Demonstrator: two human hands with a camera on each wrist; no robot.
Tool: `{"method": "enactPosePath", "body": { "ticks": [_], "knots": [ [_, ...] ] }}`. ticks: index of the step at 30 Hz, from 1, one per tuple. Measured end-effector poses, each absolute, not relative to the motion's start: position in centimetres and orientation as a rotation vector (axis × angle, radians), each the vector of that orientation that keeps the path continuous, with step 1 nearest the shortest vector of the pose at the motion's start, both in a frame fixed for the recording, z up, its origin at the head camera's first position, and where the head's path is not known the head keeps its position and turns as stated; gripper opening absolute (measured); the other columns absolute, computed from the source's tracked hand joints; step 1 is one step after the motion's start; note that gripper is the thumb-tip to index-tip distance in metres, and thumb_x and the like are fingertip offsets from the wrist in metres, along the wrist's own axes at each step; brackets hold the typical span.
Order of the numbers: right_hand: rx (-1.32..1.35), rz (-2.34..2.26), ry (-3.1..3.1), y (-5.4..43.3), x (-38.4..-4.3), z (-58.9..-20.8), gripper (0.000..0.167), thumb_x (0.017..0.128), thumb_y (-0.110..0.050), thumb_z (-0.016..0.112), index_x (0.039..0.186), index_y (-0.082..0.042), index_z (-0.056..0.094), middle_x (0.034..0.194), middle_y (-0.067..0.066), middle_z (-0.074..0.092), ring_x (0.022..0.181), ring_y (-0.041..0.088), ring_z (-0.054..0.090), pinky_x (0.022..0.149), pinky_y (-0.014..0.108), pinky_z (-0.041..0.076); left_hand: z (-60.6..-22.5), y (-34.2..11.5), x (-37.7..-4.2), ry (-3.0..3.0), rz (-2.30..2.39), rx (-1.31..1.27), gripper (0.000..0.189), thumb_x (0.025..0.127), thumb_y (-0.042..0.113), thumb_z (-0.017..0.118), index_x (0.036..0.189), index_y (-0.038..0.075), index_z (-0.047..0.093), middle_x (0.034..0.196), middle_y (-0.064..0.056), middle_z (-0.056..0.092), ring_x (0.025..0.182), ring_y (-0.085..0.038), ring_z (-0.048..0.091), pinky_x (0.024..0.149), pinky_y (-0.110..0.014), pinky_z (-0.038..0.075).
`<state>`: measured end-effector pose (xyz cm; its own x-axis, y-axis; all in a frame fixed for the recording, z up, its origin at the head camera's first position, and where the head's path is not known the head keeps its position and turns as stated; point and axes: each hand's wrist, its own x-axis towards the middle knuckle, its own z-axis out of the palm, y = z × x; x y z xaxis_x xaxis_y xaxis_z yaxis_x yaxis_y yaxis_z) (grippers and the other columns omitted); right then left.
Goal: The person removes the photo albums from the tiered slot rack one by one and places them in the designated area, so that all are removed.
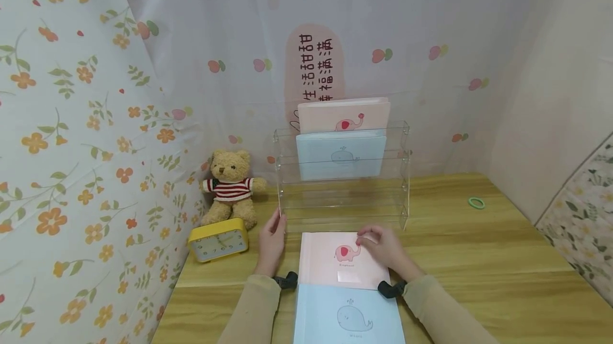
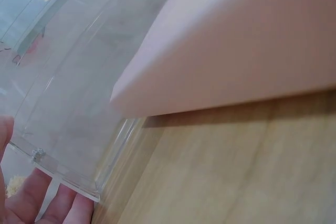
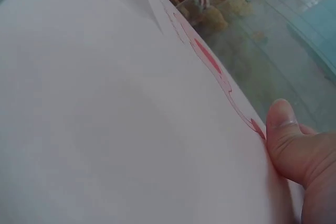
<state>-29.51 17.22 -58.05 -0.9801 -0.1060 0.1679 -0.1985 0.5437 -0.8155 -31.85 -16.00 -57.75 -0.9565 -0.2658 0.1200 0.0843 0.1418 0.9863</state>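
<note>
A clear acrylic rack (image 1: 405, 184) stands at the back of the table, holding an upright pink elephant album (image 1: 316, 116) and a blue whale album (image 1: 311, 157). My left hand (image 1: 271, 245) grips the rack's left side panel, the fingers (image 2: 63, 203) showing behind the clear edge. In front lies another pink elephant album (image 1: 318, 259), and my right hand (image 1: 385, 251) holds its right edge. In the right wrist view the thumb (image 3: 291, 140) lies along that edge beside the printed elephant trunk. Another blue whale album (image 1: 325, 301) adjoins the pink one nearer me.
Left of the rack sits a teddy bear (image 1: 231, 173) in a striped shirt, with a yellow clock (image 1: 218, 240) before it. A green ring (image 1: 476, 203) lies far right on the wooden table (image 1: 479, 259). Patterned cloth (image 1: 239, 30) hangs behind.
</note>
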Motion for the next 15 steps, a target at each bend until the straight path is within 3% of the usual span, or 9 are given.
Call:
{"method": "enactPosePath", "body": {
  "ticks": [15],
  "knots": [
    [0.271, 1.333, -2.691, 17.38, -29.05, -58.44, 0.013, 0.098, -0.024, 0.086, 0.110, -0.020, 0.082, 0.121, 0.005, 0.081, 0.121, 0.033, 0.072, 0.112, 0.060, 0.057, -57.49, -16.06, -31.78, -2.178, -1.880, 0.188, 0.047, 0.113, 0.034, 0.065, 0.159, 0.024, 0.061, 0.163, -0.008, 0.061, 0.150, -0.033, 0.058, 0.122, -0.054, 0.051]
  ]
}}
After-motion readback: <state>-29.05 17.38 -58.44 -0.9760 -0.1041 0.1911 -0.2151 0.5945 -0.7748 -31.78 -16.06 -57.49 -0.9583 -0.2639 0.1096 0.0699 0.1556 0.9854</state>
